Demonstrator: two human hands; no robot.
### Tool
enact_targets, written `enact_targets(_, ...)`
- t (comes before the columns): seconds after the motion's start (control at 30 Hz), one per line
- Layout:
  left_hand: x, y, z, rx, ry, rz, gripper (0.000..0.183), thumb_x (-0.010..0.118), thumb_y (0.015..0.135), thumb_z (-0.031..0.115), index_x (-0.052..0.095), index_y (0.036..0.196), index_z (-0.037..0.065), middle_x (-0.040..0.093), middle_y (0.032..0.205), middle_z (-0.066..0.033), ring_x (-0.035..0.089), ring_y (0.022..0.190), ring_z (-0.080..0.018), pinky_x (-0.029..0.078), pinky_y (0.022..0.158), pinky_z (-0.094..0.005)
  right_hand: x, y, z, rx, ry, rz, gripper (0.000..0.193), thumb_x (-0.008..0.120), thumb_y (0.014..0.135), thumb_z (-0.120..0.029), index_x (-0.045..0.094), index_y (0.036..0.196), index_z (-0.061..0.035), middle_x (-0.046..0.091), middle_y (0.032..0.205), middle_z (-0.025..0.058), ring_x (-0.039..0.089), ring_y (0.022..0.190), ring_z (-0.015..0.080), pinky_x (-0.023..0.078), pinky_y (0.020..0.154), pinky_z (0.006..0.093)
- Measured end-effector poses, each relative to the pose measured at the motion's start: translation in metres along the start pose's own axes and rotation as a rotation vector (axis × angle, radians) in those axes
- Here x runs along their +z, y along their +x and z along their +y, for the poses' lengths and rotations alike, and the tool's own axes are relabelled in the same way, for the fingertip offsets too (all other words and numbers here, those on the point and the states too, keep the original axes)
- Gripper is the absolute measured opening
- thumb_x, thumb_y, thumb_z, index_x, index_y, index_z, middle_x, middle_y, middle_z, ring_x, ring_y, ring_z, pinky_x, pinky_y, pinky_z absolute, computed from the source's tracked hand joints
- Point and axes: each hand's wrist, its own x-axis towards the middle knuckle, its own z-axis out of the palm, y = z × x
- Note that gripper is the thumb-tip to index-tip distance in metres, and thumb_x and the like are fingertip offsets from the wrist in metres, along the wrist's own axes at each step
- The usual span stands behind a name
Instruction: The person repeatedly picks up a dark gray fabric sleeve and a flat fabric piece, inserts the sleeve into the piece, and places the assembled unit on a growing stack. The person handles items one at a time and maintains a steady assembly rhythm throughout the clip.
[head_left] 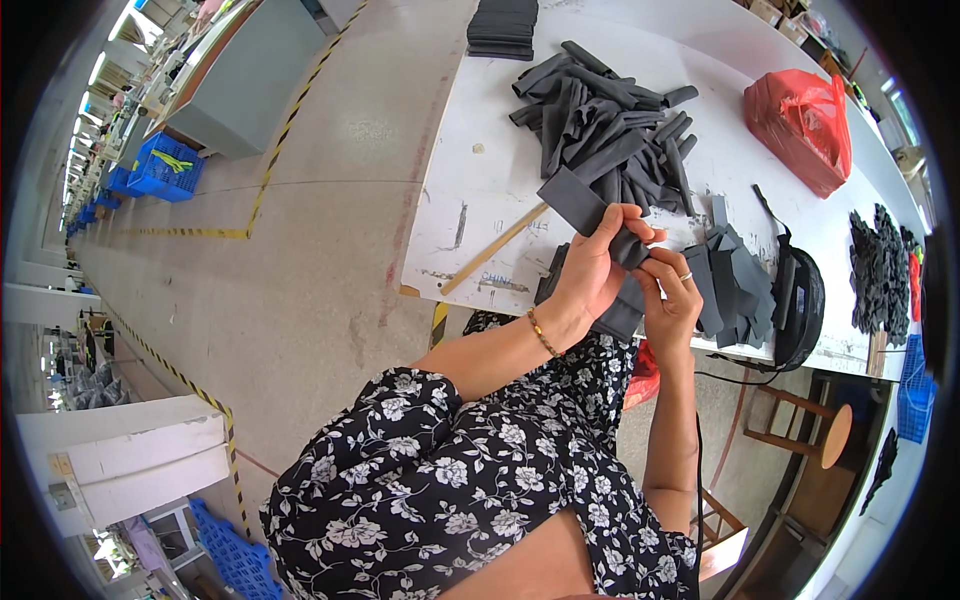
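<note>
Both hands hold one black fabric strip [575, 200] above the near edge of the white table [480, 200]. My left hand [595, 270] pinches it between thumb and fingers, and its flat end sticks out to the upper left. Close beside it, my right hand [668, 295] grips the curled other end with its fingertips. Just beyond the hands lies a loose heap of black rolled strips [610, 120]. Flat black pieces [735, 290] are spread to the right of my right hand. More dark pieces [620, 315] lie below the hands, partly hidden by them.
A wooden stick [495, 247] lies left of the hands. At the far edge is a neat black stack [502, 28]. A red plastic bag [798, 130], a black bag [800, 305] and a dark bunched pile [880, 275] stand to the right. A wooden stool [825, 437] is below.
</note>
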Motion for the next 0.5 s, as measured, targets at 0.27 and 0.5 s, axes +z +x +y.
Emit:
enact_targets(0.27, -0.025, 0.013, 0.028, 0.237, 0.263, 0.238, 0.021, 0.066, 0.093, 0.015, 0.064, 0.108, 0.0, 0.069, 0.095, -0.0128, 0.069, 0.085, -0.023, 0.057, 0.079, -0.0359, -0.01, -0.001, 0.01, -0.069, -0.061, 0.054, 0.021, 0.074, 0.075, 0.003, 0.069, 0.094, -0.0038, 0.061, 0.1, 0.009, 0.06, 0.082, 0.0227, 0.05, 0.071, 0.0328)
enact_targets(0.5, -0.021, 0.004, 0.044, 0.333, 0.386, -0.06, 0.021, 0.061, 0.095, 0.012, 0.064, 0.11, -0.002, 0.069, 0.103, -0.0196, 0.068, 0.099, -0.0332, 0.055, 0.091, -0.0422, 0.012, 0.008, 0.002, 0.735, 0.707, 0.214, 0.027, 0.07, 0.091, -0.026, 0.069, 0.088, 0.0006, 0.052, 0.072, -0.0039, 0.04, 0.066, 0.0066, 0.031, 0.061, 0.0236)
